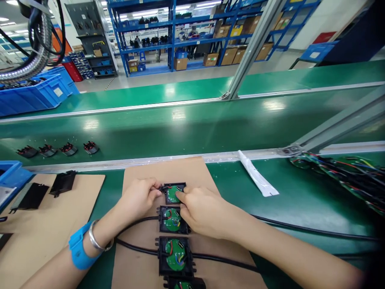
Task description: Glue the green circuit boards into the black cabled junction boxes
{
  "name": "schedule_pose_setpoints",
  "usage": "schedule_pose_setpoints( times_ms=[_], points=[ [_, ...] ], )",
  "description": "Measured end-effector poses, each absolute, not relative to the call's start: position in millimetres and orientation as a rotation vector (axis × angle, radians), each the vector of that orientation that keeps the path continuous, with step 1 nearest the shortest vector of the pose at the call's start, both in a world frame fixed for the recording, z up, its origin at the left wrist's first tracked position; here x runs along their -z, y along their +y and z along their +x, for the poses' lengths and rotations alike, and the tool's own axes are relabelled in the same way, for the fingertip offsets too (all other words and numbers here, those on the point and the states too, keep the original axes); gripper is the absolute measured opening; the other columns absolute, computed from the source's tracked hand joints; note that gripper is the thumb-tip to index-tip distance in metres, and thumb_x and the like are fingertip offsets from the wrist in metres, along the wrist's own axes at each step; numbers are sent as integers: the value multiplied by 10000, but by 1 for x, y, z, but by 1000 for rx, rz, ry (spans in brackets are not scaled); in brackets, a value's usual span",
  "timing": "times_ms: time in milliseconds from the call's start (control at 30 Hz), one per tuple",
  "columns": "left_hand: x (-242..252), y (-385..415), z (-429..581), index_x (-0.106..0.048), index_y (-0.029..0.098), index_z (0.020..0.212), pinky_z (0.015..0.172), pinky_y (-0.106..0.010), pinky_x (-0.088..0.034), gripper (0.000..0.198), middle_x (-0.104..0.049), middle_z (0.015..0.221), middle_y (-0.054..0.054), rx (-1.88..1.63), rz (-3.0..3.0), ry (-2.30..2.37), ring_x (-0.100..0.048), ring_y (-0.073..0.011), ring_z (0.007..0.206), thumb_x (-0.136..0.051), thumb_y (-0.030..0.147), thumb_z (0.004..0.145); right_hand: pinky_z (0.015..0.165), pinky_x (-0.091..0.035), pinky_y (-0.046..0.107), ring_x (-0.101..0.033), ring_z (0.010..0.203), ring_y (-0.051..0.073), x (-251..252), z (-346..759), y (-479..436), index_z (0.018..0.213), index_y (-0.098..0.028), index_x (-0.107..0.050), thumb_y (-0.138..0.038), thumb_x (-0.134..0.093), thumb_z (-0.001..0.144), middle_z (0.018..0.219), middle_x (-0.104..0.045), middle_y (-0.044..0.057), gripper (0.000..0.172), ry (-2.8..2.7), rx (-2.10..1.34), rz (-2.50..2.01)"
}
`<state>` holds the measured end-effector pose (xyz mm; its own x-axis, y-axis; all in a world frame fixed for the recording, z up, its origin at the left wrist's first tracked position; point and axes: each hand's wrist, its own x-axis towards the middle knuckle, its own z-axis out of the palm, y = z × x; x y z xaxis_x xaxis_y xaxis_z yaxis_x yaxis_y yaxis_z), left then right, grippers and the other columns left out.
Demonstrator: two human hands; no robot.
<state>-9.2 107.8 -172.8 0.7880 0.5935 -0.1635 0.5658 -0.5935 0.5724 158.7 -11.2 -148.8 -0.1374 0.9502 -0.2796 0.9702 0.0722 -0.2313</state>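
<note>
Several black housings with round green circuit boards lie in a column on a brown cardboard sheet (192,170). My left hand (140,197) pinches the left edge of the farthest housing (173,192), fingers closed on its wires. My right hand (201,210) rests over the right side of that housing, with a fingertip pressing on its green board. Below it lie a second housing (172,220) and a third housing (176,255) with black cables running out both sides. A fourth shows at the bottom edge.
Several small black-and-red parts (57,149) sit on the green conveyor belt (210,124). Black plastic covers (45,190) lie on a second cardboard at left, beside a blue bin (12,172). A white bag (257,178) and a bundle of coloured wires (345,172) lie at right.
</note>
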Motion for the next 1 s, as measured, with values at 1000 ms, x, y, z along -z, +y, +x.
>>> schedule_pose_setpoints(
  times_ms=[1000],
  points=[
    [179, 57, -3, -513, 5, 1316, 700, -337, -577, 529, -695, 987, -171, 347, 3164, 588, -671, -251, 840, -463, 23, 790, 611, -387, 292, -637, 769, 229, 144, 161, -10, 858, -118, -687, -197, -422, 794, 853, -701, 152, 284, 2226, 785, 2107]
  ],
)
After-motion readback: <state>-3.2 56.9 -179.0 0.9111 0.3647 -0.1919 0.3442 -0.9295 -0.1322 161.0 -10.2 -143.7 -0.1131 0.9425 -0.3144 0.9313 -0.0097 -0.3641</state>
